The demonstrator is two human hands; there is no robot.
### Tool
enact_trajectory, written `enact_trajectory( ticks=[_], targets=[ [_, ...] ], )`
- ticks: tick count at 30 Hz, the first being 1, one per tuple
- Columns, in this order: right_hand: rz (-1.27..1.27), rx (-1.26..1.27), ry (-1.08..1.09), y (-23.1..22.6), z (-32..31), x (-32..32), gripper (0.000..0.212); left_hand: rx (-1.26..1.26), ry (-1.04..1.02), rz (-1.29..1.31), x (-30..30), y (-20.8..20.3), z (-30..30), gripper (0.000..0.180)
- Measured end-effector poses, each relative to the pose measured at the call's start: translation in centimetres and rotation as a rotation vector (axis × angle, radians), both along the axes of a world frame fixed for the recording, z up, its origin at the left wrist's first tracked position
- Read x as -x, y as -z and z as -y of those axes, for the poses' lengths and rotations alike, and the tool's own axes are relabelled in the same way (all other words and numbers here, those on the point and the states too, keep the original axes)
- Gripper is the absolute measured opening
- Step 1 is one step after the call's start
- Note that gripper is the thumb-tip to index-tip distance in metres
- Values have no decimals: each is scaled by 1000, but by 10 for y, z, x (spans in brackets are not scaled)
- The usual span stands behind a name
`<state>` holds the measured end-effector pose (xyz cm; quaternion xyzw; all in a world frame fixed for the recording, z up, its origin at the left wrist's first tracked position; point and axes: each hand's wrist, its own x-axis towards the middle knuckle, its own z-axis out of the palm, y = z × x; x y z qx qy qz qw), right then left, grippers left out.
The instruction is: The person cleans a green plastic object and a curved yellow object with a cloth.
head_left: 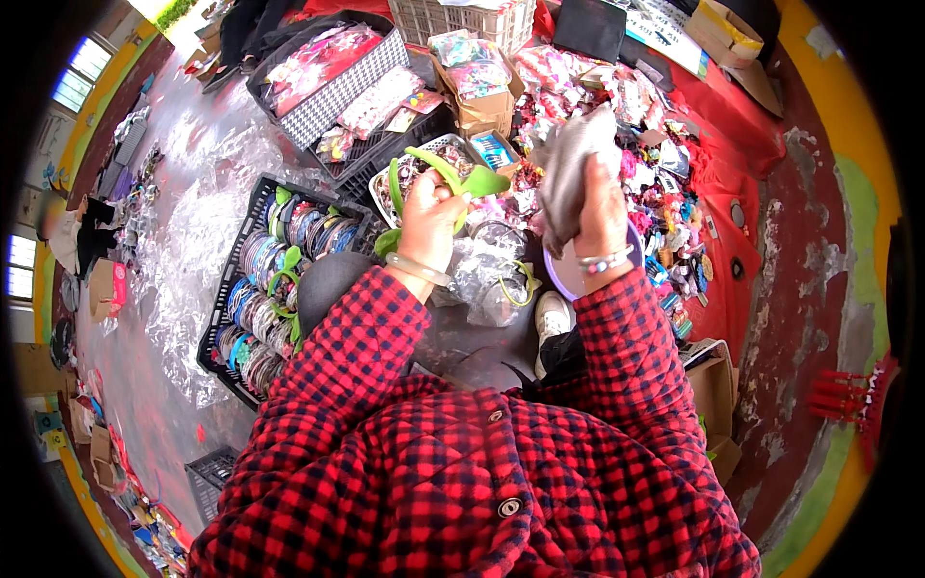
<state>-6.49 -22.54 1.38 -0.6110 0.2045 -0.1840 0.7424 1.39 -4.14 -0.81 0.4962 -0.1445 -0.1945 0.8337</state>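
Nearest item: red-and-black checked quilted jacket (462, 462) with dark round buttons; fills the lower middle of the view, both sleeves rising toward the hands.
Green headband (438, 178): bright green, thin curved band with leaf-shaped ears; held up above a white basket (424, 154) of small accessories, just left of centre.
Grey cloth (568, 173): soft, crumpled, dull grey; stands upright above the right hand, in front of the red sheet.
Left hand (431, 222): fingers curled shut around the green headband; a pale bangle sits on the wrist.
Right hand (602, 217): fingers closed, gripping the lower part of the grey cloth; a beaded bracelet sits on the wrist.
Lilac ring (564, 279): pale purple, round rim showing just below the right wrist; whether the hand touches it cannot be told.
Clear plastic wrap (491, 270): crumpled, transparent, lying between the two forearms.
Black crate (260, 289): slatted, to the left of the left arm; holds rows of headbands on edge, several green.
Checked box (332, 91): black-and-white houndstooth wall, upper left; holds pink packets.
Cardboard box (477, 91): brown, open, top centre; holds colourful packets.
Small blue packet (493, 149): rectangular, just below the cardboard box.
White slatted crate (462, 19): at the top edge.
Red sheet (732, 183): spread at right, covered with many small mixed-colour hair accessories.
Brown cartons (718, 395): open, low right beside the right sleeve.
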Motion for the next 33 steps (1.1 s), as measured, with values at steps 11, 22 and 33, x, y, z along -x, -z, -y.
enact_trajectory(
  ticks=[11, 22, 33],
  targets=[
    [47, 432, 101, 38, -63, -15, 27, -120, 223, 114, 29, 8, 4, 39],
    [-179, -452, 116, 56, -13, -28, 38, 54, 273, -68, 18, -10, 4, 37],
    [-59, 307, -34, 4, -14, 3, 50, 2, 108, -51, -1, 6, 0, 38]
  ],
)
